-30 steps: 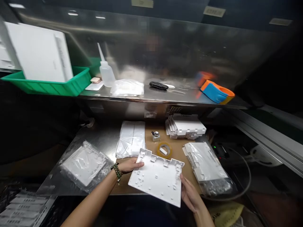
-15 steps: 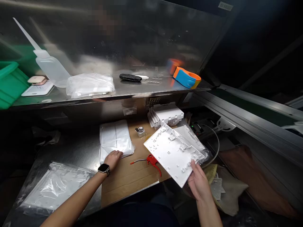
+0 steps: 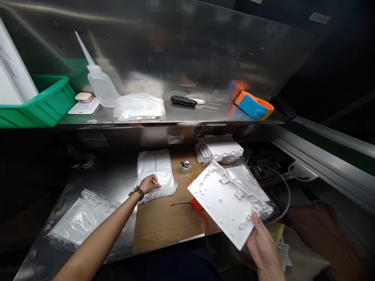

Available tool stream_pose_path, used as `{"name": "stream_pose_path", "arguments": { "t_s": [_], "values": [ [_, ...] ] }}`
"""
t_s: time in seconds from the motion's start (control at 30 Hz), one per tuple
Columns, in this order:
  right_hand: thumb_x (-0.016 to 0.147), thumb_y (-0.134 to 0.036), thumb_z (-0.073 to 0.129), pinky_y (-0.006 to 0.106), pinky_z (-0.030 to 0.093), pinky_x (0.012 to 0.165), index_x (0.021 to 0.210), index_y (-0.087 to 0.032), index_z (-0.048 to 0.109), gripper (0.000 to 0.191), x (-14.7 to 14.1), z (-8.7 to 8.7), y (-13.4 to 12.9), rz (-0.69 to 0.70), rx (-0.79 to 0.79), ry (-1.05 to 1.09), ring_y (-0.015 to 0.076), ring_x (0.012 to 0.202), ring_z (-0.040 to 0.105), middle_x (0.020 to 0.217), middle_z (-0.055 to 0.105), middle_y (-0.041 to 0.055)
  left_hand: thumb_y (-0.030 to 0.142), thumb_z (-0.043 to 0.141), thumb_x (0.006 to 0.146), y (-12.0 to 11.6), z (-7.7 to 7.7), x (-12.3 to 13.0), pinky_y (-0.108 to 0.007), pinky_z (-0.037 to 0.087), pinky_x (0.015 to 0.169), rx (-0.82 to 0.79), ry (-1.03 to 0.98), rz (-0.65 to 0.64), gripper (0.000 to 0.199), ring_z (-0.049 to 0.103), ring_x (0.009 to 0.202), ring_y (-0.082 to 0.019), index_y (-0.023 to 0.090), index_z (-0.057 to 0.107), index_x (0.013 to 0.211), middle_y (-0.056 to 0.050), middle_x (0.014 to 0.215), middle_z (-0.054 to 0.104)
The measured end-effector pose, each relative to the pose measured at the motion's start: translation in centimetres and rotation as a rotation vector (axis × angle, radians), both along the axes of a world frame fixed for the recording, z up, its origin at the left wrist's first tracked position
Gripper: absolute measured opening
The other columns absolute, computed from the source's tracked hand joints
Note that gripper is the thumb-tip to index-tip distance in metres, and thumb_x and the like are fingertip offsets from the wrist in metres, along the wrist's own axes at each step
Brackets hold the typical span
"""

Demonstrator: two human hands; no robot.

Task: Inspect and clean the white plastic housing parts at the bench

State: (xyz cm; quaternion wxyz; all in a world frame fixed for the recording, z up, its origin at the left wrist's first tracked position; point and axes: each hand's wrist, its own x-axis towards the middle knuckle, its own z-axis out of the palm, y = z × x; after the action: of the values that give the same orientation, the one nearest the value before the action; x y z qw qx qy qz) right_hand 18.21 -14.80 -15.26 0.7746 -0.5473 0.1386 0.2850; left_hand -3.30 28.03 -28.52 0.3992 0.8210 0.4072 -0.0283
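Observation:
My right hand (image 3: 263, 244) grips the lower right edge of a white plastic panel (image 3: 224, 205), its moulded clips and ribs facing up, held tilted above the bench. My left hand (image 3: 149, 183), with a watch at the wrist, is over a stack of clear plastic bags (image 3: 154, 162). Its thumb and fingers are pinched together; whether a bag's edge is between them is hidden. A red air blow gun (image 3: 199, 208) lies on the cardboard (image 3: 158, 232), partly behind the panel. Beyond the panel sits a small glass bottle with a metal top (image 3: 185, 167).
Several white panels (image 3: 221, 148) are stacked at the back. Bagged panels (image 3: 84, 218) lie at left. The shelf above bears a green bin (image 3: 49, 105), squeeze bottle (image 3: 102, 88), plastic-wrapped pack (image 3: 140, 106), black-handled tool (image 3: 183, 101) and tape roll (image 3: 254, 105). A metal rail (image 3: 322, 156) runs along the right.
My left hand has lifted from lying on the near edge of the bags and curled its fingers into a pinch. The camera view has turned left. The panel stays in my right hand.

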Motion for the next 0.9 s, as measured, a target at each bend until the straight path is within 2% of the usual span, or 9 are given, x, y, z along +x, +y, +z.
{"name": "stream_pose_path", "arguments": {
  "t_s": [0.17, 0.33, 0.43, 0.57, 0.73, 0.9],
  "values": [
    [0.085, -0.057, 0.074, 0.050, 0.049, 0.112, 0.147, -0.022, 0.054, 0.074, 0.0, -2.8, 0.9, 0.095, 0.009, 0.067, 0.0310, 0.130, 0.063, 0.134, 0.070, 0.0123, 0.035, 0.065, 0.097, 1.4, 0.8, -0.4, -0.041, 0.060, 0.084, 0.105, -0.026, 0.022, 0.031, 0.068, 0.097, -0.021, 0.016, 0.063, 0.121, -0.009, 0.118, 0.067],
    [0.084, -0.059, 0.073, 0.055, 0.053, 0.104, 0.146, -0.016, 0.054, 0.078, -1.7, -4.9, 3.3, 0.183, 0.044, 0.195, 0.0345, 0.124, 0.067, 0.127, 0.073, 0.0167, 0.034, 0.064, 0.098, 0.0, 1.6, -0.5, -0.042, 0.059, 0.084, 0.218, -0.012, -0.077, 0.029, 0.069, 0.092, -0.020, 0.015, 0.064, 0.119, -0.007, 0.110, 0.069],
    [0.080, -0.057, 0.078, 0.052, 0.056, 0.101, 0.148, -0.017, 0.051, 0.084, -3.4, -5.6, 5.2, 0.147, 0.018, 0.192, 0.0332, 0.119, 0.069, 0.123, 0.075, 0.0152, 0.034, 0.063, 0.098, -1.2, 2.5, 0.6, -0.043, 0.058, 0.088, 0.280, -0.064, -0.191, 0.025, 0.068, 0.100, -0.021, 0.016, 0.066, 0.116, -0.008, 0.114, 0.069],
    [0.075, -0.059, 0.082, 0.041, 0.059, 0.096, 0.148, -0.018, 0.051, 0.089, -5.7, -6.1, 7.2, 0.089, 0.005, 0.066, 0.0302, 0.116, 0.070, 0.124, 0.075, 0.0127, 0.034, 0.064, 0.097, -1.6, 3.5, 2.4, -0.046, 0.057, 0.093, 0.374, -0.056, -0.310, 0.024, 0.065, 0.108, -0.023, 0.017, 0.067, 0.114, -0.009, 0.123, 0.067],
    [0.081, -0.063, 0.074, 0.034, 0.060, 0.088, 0.145, -0.019, 0.054, 0.081, -7.2, -6.7, 8.1, 0.128, -0.039, -0.084, 0.0282, 0.111, 0.071, 0.123, 0.075, 0.0118, 0.034, 0.066, 0.096, -1.7, 3.1, 3.0, -0.049, 0.055, 0.096, 0.449, 0.015, -0.357, 0.030, 0.064, 0.112, -0.026, 0.017, 0.065, 0.120, -0.010, 0.128, 0.064],
    [0.082, -0.066, 0.071, 0.033, 0.060, 0.086, 0.145, -0.020, 0.053, 0.080, -7.3, -7.2, 7.9, 0.116, -0.070, -0.099, 0.0277, 0.111, 0.071, 0.122, 0.075, 0.0111, 0.034, 0.064, 0.097, -1.3, 3.2, 2.7, -0.048, 0.056, 0.095, 0.411, 0.011, -0.416, 0.029, 0.063, 0.114, -0.026, 0.017, 0.065, 0.121, -0.011, 0.133, 0.062]
  ]
}}
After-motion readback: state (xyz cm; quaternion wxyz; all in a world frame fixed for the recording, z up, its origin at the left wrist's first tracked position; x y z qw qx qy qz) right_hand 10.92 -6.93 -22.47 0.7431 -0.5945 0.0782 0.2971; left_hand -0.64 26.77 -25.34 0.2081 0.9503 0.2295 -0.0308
